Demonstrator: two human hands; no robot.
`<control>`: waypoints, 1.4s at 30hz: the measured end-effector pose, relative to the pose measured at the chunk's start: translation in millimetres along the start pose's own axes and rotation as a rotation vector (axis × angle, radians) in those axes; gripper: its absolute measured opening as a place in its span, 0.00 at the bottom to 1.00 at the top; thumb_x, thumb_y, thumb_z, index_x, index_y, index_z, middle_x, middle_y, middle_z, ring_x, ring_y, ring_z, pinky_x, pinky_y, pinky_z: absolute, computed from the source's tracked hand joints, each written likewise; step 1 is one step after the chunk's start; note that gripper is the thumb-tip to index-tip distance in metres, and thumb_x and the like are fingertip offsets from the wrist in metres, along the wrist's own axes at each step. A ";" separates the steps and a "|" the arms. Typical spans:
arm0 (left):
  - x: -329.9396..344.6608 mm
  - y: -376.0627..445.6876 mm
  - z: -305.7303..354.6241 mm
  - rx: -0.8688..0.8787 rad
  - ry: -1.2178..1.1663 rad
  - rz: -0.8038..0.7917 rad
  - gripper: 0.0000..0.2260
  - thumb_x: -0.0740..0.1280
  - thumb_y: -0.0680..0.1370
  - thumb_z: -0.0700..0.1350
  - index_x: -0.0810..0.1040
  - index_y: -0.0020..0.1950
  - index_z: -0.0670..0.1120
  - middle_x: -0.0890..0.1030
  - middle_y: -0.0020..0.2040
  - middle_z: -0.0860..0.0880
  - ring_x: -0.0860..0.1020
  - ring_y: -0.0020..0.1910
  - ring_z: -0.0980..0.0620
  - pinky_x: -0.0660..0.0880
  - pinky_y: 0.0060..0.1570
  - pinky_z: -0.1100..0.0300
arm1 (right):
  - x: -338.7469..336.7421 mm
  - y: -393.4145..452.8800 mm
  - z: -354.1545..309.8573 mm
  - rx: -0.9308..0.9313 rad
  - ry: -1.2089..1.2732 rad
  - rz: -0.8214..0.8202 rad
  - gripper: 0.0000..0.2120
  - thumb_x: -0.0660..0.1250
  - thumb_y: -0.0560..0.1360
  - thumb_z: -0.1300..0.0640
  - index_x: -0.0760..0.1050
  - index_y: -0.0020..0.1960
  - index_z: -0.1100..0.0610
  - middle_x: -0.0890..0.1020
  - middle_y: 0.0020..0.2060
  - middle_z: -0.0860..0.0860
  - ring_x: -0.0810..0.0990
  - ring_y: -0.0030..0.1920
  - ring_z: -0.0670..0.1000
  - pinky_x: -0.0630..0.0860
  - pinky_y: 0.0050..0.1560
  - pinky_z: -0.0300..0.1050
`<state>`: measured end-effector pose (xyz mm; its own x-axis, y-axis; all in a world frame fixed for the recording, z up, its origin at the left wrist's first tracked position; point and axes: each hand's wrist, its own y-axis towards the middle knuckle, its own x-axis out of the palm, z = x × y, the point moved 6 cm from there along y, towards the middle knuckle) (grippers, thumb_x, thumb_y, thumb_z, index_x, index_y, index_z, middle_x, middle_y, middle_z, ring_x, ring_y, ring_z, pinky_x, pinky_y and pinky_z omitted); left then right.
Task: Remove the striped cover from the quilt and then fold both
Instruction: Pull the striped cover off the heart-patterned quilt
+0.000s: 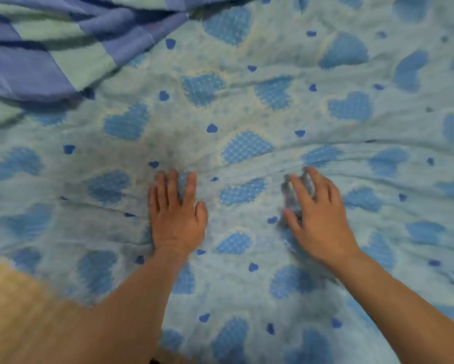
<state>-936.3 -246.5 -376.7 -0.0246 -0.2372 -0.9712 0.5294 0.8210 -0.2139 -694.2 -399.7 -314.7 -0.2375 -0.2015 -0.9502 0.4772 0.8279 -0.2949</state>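
quilt [247, 127]: spread flat across view | striped cover [50, 48]: bunched at upper left, off the quilt | left hand [177, 219]: pressed flat, fingers straight | right hand [317, 219]: spread, fingers splayed on quilt

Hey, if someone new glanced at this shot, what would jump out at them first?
Two bare hands lie side by side at the centre: the left hand pressed flat, the right hand with fingers spread, both on the heart-patterned quilt that fills most of the view. The striped cover lies bunched at the upper left, and a patch of wooden floor shows lower left.
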 end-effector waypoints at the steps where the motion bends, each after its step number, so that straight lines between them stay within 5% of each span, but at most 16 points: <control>1: 4.3 3.1 0.7 0.013 0.009 0.035 0.30 0.61 0.77 0.54 0.63 0.79 0.48 0.60 0.78 0.37 0.56 0.78 0.35 0.50 0.77 0.40 | 1.0 5.4 18.2 0.042 -0.011 0.050 0.32 0.56 0.77 0.40 0.61 0.77 0.51 0.58 0.77 0.60 0.60 0.74 0.66 0.60 0.73 0.63; 7: 14.7 19.6 12.6 0.036 0.038 0.089 0.32 0.61 0.75 0.54 0.64 0.78 0.46 0.61 0.77 0.36 0.56 0.77 0.33 0.49 0.76 0.38 | 35.7 27.1 39.0 0.182 -0.067 0.111 0.30 0.57 0.77 0.46 0.63 0.76 0.57 0.58 0.77 0.62 0.53 0.77 0.65 0.50 0.75 0.65; 23: 10.3 13.4 9.1 0.031 0.002 0.220 0.28 0.60 0.77 0.53 0.66 0.77 0.49 0.64 0.77 0.39 0.61 0.76 0.36 0.55 0.74 0.40 | 58.3 32.2 39.8 0.159 -0.090 0.302 0.30 0.57 0.78 0.48 0.59 0.77 0.55 0.58 0.77 0.59 0.54 0.77 0.62 0.53 0.74 0.61; 27: 16.5 10.1 5.4 -0.029 0.054 0.158 0.28 0.56 0.79 0.54 0.60 0.80 0.52 0.60 0.79 0.41 0.57 0.78 0.38 0.51 0.76 0.41 | 56.2 34.6 38.2 0.163 -0.082 0.348 0.29 0.57 0.77 0.48 0.61 0.76 0.54 0.59 0.77 0.59 0.56 0.76 0.62 0.55 0.72 0.63; 30: 12.7 -12.5 29.9 -0.174 0.004 0.076 0.28 0.50 0.82 0.55 0.48 0.82 0.53 0.48 0.81 0.42 0.46 0.80 0.38 0.45 0.77 0.39 | 56.0 33.6 34.7 0.162 -0.053 0.376 0.28 0.56 0.77 0.48 0.63 0.76 0.54 0.62 0.76 0.60 0.59 0.75 0.63 0.58 0.72 0.63; 34: 38.9 -165.0 108.9 0.180 -0.068 0.029 0.28 0.55 0.81 0.59 0.54 0.80 0.59 0.52 0.82 0.45 0.49 0.80 0.39 0.49 0.74 0.33 | 50.9 23.0 22.9 0.180 -0.106 0.228 0.31 0.49 0.80 0.46 0.53 0.80 0.56 0.54 0.78 0.61 0.53 0.77 0.65 0.51 0.75 0.64; 38: 73.2 -253.9 90.0 0.137 -0.017 0.009 0.26 0.54 0.81 0.61 0.59 0.79 0.59 0.55 0.81 0.46 0.49 0.80 0.40 0.47 0.74 0.34 | 59.9 -77.7 -11.5 -0.165 -0.055 -0.142 0.39 0.44 0.72 0.36 0.63 0.76 0.55 0.63 0.75 0.60 0.62 0.74 0.62 0.57 0.75 0.55; 42: 64.4 -254.3 102.8 0.068 -0.019 -0.144 0.28 0.52 0.80 0.60 0.54 0.80 0.59 0.51 0.82 0.46 0.47 0.80 0.39 0.47 0.74 0.33 | 48.2 -257.3 54.7 -0.231 -0.029 -0.025 0.25 0.56 0.76 0.44 0.75 0.67 0.55 0.72 0.69 0.60 0.70 0.67 0.62 0.66 0.70 0.56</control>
<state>-985.3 -523.9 -374.0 -0.0882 -0.3603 -0.9286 0.5775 0.7411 -0.3424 -782.1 -651.0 -290.1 -0.2207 -0.2352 -0.9466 0.2641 0.9198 -0.2902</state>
